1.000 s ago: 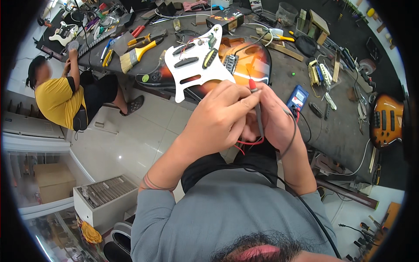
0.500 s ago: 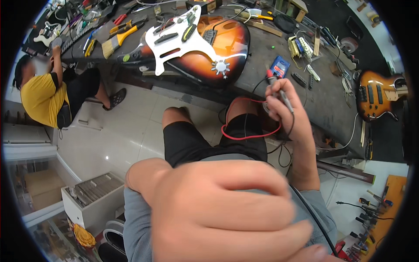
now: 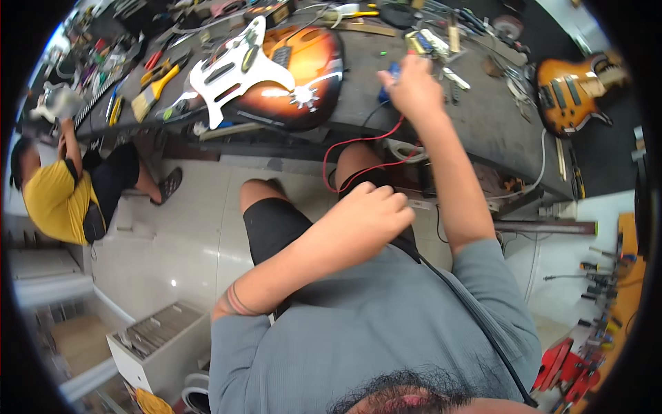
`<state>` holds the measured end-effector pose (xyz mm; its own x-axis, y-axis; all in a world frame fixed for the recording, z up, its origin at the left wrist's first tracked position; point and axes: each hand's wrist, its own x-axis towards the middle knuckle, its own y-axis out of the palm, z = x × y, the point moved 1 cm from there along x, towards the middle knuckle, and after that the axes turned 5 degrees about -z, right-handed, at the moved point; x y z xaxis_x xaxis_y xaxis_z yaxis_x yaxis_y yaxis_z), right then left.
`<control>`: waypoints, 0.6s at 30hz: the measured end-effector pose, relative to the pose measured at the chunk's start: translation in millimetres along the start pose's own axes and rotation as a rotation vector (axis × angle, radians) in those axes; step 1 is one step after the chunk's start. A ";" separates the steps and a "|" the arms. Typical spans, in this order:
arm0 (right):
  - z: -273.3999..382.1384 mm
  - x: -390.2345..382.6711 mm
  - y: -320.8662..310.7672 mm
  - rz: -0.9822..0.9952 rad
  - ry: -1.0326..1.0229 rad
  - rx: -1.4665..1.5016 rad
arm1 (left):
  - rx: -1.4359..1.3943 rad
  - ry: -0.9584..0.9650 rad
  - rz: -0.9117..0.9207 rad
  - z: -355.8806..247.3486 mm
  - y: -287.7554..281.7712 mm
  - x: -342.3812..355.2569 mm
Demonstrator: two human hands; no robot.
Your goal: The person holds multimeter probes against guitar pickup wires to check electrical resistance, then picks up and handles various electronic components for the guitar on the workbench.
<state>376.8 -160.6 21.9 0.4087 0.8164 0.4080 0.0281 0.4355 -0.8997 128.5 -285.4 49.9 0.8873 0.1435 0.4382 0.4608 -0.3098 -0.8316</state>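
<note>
My right hand reaches over the dark workbench with its thumb spread; a red tip of a test probe shows past its curled fingers. From under that hand a red wire loops down over my knee, with a black wire beside it. A small blue flat object lies partly hidden by my thumb. My left hand hovers in front of my lap with fingers curled; its palm is hidden. Left of my right hand, a sunburst guitar body lies with a white pickguard on it.
A brush, pliers and cutters lie on the bench's left. Guitar pickups sit beyond my right hand, and another sunburst guitar is at far right. A person in a yellow shirt sits at left. White drawers stand lower left.
My right hand has moved forward over the bench beside the blue object, carrying the red wire along. My left hand has dropped from close to the camera to in front of my lap.
</note>
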 end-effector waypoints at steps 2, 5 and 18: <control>13.1 5.6 16.7 0.042 0.016 -0.039 | 0.007 -0.038 0.066 7.8 5.9 -10.2; 27.1 7.5 24.0 0.118 -0.076 -0.065 | -0.056 -0.224 0.101 13.0 8.9 -35.7; -176.3 21.5 -172.5 -0.279 0.012 0.049 | -0.141 -0.579 0.094 56.9 21.6 -84.9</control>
<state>541.6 -285.1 158.5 0.4018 0.6579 0.6369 0.0974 0.6609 -0.7441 64.0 -250.8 -24.7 0.8073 0.5853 0.0752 0.4081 -0.4617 -0.7876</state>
